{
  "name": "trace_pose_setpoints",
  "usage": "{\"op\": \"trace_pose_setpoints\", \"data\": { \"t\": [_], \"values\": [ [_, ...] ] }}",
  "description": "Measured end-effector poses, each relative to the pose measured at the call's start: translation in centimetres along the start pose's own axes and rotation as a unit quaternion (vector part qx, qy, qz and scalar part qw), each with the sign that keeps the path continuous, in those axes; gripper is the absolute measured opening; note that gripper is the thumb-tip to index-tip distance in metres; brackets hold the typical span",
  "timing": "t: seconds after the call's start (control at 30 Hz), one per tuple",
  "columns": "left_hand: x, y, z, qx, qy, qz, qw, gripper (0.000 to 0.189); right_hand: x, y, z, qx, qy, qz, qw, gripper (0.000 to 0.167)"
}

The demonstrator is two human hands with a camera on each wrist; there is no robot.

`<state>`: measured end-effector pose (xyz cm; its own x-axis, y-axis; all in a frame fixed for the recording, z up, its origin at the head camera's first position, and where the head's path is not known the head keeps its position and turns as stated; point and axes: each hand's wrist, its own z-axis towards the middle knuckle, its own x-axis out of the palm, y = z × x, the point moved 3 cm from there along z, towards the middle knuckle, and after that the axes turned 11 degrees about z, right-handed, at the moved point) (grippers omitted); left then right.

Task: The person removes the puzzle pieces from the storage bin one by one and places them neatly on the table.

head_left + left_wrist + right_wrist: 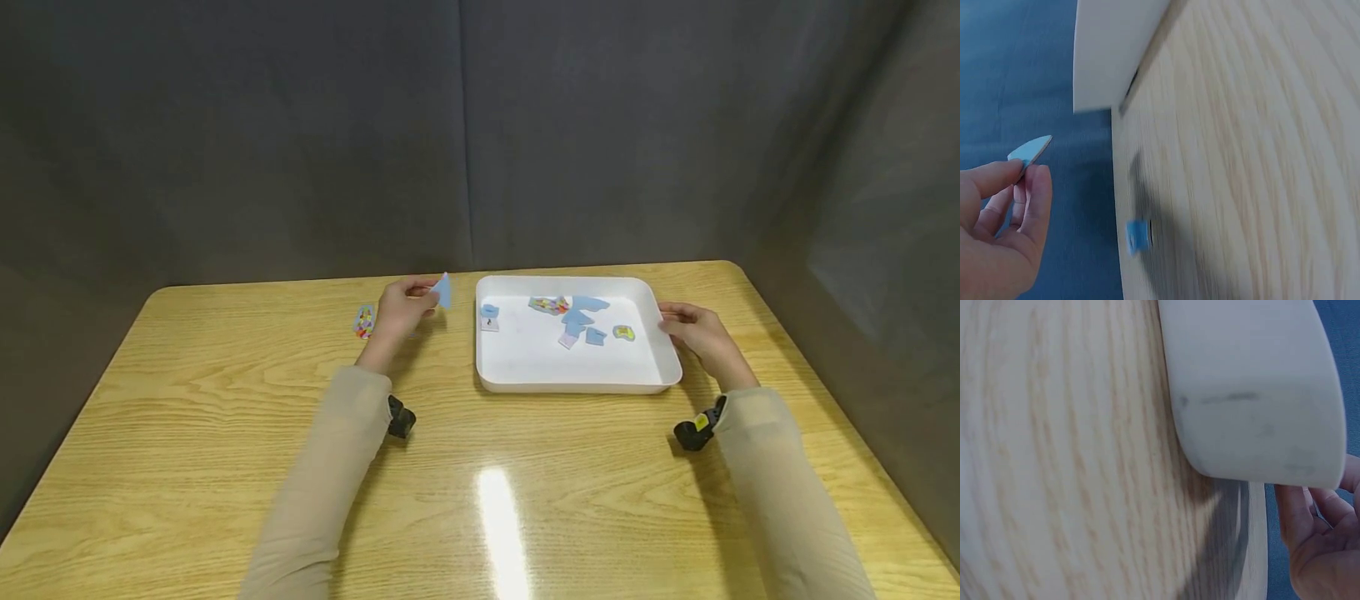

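Note:
My left hand pinches a light-blue puzzle piece between thumb and fingers, left of the white tray. In the left wrist view the pinched piece shows a pointed tip, raised above the fingers. My right hand grips the tray's right wall, thumb at the rim; the right wrist view shows fingers against the outer side. Inside the tray lie several puzzle pieces: a multicoloured one, a yellow one, a blue one, and others, some overlapping.
On the table, a multicoloured puzzle piece lies left of my left hand. A small blue piece sits near the table's far edge, mostly hidden in the head view. A dark curtain hangs behind the table.

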<state>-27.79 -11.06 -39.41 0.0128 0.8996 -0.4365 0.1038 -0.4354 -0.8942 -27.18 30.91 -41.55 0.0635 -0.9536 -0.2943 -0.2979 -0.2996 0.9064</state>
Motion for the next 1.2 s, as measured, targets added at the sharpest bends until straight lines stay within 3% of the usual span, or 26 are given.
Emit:
{"op": "trace_pose_setpoints", "data": {
  "t": [0.33, 0.63, 0.9, 1.2],
  "values": [
    [-5.1, 3.1, -0.7, -0.048, -0.05, 0.001, 0.9976, 0.036, 0.1, -0.1, 0.0, -0.003, 0.006, -0.019, 0.9998, 0.054],
    [-8.9, 5.8, -2.1, -0.058, -0.082, -0.003, 0.9949, 0.038, 0.2, -0.1, 0.1, -0.002, 0.003, -0.015, 0.9999, 0.054],
    [-10.7, 7.8, -2.5, -0.099, -0.104, -0.02, 0.9894, 0.041, 0.2, -0.1, 0.0, 0.001, 0.003, -0.01, 0.9999, 0.054],
    [-11.4, 8.6, -2.5, -0.102, -0.096, 0.028, 0.9898, 0.041, 0.2, -0.2, 0.0, -0.001, -0.001, -0.011, 0.9999, 0.054]
  ]
}}
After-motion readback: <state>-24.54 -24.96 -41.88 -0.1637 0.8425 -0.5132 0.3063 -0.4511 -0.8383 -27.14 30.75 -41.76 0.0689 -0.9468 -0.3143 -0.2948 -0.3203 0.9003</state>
